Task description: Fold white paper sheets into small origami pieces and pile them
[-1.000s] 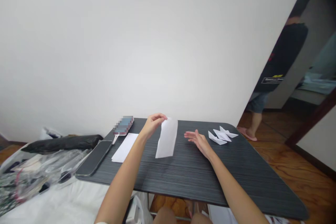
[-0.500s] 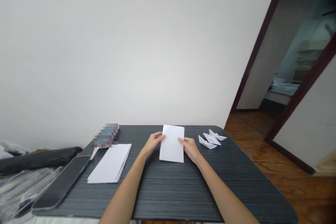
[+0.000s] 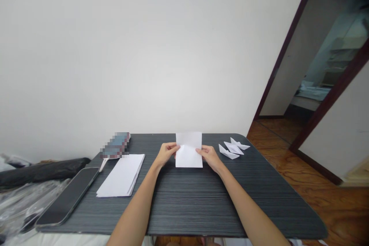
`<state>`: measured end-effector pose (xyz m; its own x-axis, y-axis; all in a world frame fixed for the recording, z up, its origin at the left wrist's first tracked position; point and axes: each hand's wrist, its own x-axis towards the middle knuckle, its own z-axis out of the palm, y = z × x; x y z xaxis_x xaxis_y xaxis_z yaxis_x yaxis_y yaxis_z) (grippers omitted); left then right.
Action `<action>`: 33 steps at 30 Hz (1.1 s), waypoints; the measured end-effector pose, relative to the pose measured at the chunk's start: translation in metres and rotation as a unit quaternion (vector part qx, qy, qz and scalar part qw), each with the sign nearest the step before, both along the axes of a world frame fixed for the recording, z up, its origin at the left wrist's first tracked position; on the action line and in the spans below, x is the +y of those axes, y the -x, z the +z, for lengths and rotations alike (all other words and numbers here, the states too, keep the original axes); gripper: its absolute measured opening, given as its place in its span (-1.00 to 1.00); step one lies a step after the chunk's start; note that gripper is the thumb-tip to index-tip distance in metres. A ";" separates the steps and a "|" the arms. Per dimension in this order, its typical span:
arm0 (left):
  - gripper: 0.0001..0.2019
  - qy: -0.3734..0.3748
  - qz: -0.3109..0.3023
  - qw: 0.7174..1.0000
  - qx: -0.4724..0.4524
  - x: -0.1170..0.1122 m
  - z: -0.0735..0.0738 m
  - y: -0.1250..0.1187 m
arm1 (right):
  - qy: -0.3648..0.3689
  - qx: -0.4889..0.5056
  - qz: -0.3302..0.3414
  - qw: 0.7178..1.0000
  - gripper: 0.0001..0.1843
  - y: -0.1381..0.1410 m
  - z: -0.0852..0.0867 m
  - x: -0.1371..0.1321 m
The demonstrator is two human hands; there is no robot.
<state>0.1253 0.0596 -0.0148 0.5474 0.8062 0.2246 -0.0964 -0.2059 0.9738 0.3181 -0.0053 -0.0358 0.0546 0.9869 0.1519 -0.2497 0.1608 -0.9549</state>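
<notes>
A white sheet of paper is held above the table's far middle, bent or creased across at about mid-height, with its upper part tilted up. My left hand pinches its left edge, thumb on the near face and fingers behind. At the right edge, my right hand grips it in the same way. Several folded white paper boats lie together on the table to the right of my right hand. Left of my left arm rests a stack of white paper.
The dark, streaked table stands against a white wall. On its left lie a black phone-like slab and a pixelated item. Clear plastic wrapping and a black roll sit beyond the left edge. A doorway opens at right.
The paper, flat and upright before, now bends across its middle and looks shorter, its lower edge higher. Both hands keep their hold on its sides. The view has shifted slightly.
</notes>
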 end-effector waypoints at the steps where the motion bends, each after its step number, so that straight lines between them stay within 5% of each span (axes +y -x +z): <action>1: -0.75 -0.002 -0.009 1.000 -0.001 -0.001 0.001 0.001 | -0.003 0.009 0.005 1.000 -0.64 -0.002 0.000 0.000; 15: -0.74 0.000 -0.030 0.999 0.028 -0.006 0.011 0.006 | 0.017 0.047 0.023 0.998 -0.69 -0.003 0.006 -0.004; 28: -0.80 0.153 -0.115 0.980 -0.051 -0.010 0.008 0.004 | 0.041 0.043 0.012 0.998 -0.95 -0.003 0.014 -0.007; 33: -0.77 0.175 -0.065 0.980 -0.066 -0.014 0.003 -0.008 | 0.018 0.037 0.045 0.998 -0.81 -0.004 0.017 -0.008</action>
<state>0.1335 0.0453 -0.0118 0.6360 0.7713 0.0225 -0.2287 0.1605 0.9602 0.3218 -0.0129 -0.0187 -0.0245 0.9930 0.1154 -0.3325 0.1007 -0.9377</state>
